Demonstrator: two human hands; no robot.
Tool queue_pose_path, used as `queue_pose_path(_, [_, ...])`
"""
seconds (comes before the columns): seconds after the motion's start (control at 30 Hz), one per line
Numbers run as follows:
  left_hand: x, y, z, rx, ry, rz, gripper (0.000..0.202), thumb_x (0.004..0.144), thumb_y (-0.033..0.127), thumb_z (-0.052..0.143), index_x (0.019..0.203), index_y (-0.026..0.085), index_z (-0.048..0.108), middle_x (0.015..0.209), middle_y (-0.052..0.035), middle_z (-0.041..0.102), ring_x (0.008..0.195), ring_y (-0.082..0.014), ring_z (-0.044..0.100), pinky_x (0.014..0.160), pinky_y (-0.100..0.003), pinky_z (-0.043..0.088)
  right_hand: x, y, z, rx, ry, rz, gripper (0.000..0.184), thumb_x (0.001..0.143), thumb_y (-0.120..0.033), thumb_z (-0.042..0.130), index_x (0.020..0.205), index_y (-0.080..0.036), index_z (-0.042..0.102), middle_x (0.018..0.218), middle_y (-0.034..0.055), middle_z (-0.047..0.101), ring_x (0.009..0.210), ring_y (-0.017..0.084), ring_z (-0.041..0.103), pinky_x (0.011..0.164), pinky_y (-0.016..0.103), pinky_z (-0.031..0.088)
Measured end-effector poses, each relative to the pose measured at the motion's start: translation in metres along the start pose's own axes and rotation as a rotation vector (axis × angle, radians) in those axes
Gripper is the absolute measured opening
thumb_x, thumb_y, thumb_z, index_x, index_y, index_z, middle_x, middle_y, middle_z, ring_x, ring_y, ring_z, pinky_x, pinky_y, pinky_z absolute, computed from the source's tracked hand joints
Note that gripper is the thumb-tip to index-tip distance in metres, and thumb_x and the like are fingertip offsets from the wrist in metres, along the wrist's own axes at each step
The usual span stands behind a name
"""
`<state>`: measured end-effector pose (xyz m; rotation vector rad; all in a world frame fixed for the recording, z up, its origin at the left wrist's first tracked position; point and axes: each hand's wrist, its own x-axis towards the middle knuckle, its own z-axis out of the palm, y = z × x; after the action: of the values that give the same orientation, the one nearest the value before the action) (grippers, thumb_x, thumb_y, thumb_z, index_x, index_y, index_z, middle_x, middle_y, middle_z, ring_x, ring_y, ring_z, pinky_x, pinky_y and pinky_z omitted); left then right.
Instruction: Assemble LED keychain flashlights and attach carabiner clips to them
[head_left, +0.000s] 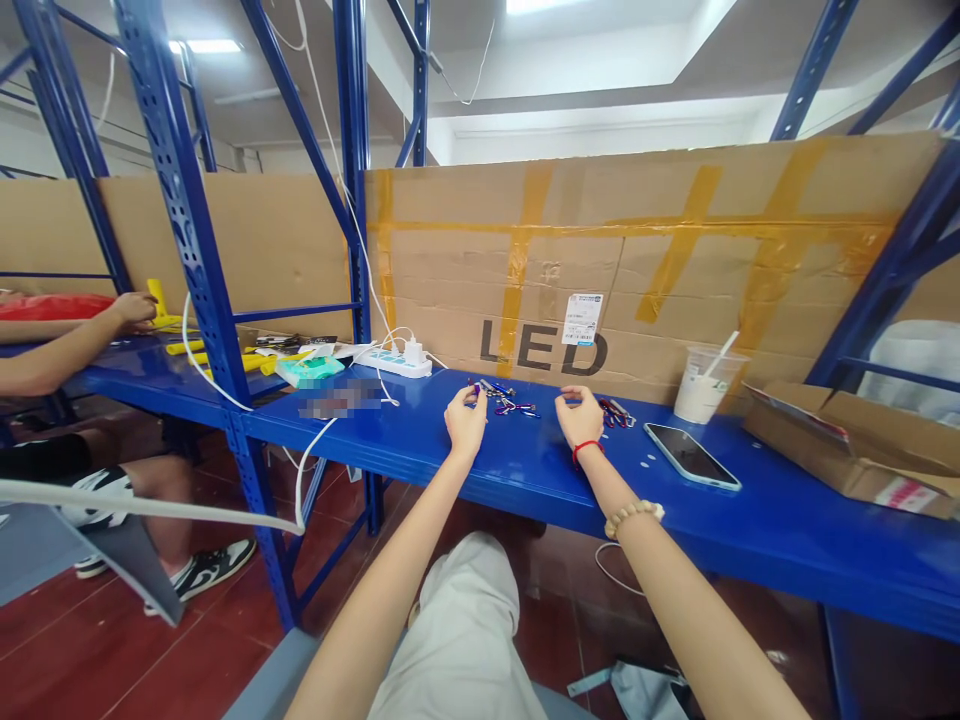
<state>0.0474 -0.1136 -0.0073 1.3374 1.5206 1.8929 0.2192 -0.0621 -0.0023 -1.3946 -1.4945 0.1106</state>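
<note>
A small purple piece (478, 389) is pinched by the left hand (466, 418); whether anything is held by the curled right hand (579, 415) cannot be told.

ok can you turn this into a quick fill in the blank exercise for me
1. Of the left hand and the right hand, only the ____ one has bracelets on its arm.
2. The small shiny pieces lie on a table coloured ____.
3. Big black letters on the cardboard spell ____.
4. The straw in the cup is ____.

Missing words: right; blue; LED; white
</note>
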Motion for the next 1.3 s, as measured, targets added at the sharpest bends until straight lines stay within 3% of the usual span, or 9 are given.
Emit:
queue_pose_path(0.13, [-0.005,-0.002,0.007,0.006,-0.262,0.014,0.024,0.076,0.031,0.059,0.087,0.010,0.065,0.070,-0.0054,0.067,0.041,-0.0071,0.052,0.042,-0.019,0.042,-0.002,0.003,0.010,-0.067,-0.165,-0.107,0.023,0.071,-0.020,0.048,0.091,-0.020,0.060,0.094,0.0026,0.064,0.083,0.016,0.060,0.076,0.030,0.045])
queue_pose_path(0.27, [-0.008,-0.004,0.011,0.018,-0.429,0.080,0.023,0.071,0.029,0.064,0.086,0.011,0.065,0.070,-0.0058,0.068,0.046,-0.0091,0.055,0.042,-0.019,0.043,-0.001,0.004,0.018,-0.182,-0.298,-0.203,0.031,0.078,-0.018,0.048,0.106,-0.023,0.060,0.115,0.0044,0.059,0.105,0.021,0.052,0.090,0.041,0.037])
queue_pose_path(0.53, [-0.004,-0.003,0.008,0.085,-0.388,0.256,0.020,0.064,0.030,0.070,0.079,0.017,0.064,0.079,-0.0017,0.066,0.058,-0.0102,0.054,0.063,-0.024,0.047,0.001,0.005,0.027,-0.350,-0.440,-0.300,0.029,0.088,-0.027,0.047,0.116,-0.018,0.054,0.128,0.0073,0.048,0.120,0.023,0.040,0.099,0.048,0.028])
queue_pose_path(0.83, [-0.005,-0.002,0.008,0.142,-0.367,0.338,0.019,0.065,0.032,0.069,0.077,0.018,0.064,0.080,-0.0006,0.067,0.054,-0.0087,0.052,0.060,-0.022,0.045,0.001,0.002,0.023,-0.431,-0.410,-0.325,0.026,0.087,-0.031,0.050,0.107,-0.015,0.057,0.116,0.0073,0.054,0.109,0.022,0.049,0.093,0.046,0.037])
queue_pose_path(1.1, [-0.006,-0.001,0.010,0.177,-0.345,0.352,0.019,0.068,0.033,0.065,0.081,0.019,0.067,0.080,-0.0009,0.068,0.053,-0.0093,0.054,0.057,-0.022,0.045,0.003,0.003,0.018,-0.498,-0.320,-0.293,0.016,0.085,-0.023,0.051,0.090,-0.017,0.064,0.097,0.0046,0.063,0.100,0.020,0.050,0.091,0.041,0.030])
queue_pose_path(1.3, [-0.008,0.000,0.008,0.191,-0.364,0.345,0.021,0.070,0.035,0.063,0.083,0.019,0.067,0.079,-0.0008,0.068,0.050,-0.0092,0.054,0.053,-0.021,0.044,0.005,0.005,0.018,-0.491,-0.268,-0.253,0.021,0.083,-0.020,0.049,0.087,-0.022,0.070,0.093,0.0044,0.069,0.095,0.022,0.050,0.083,0.037,0.025])
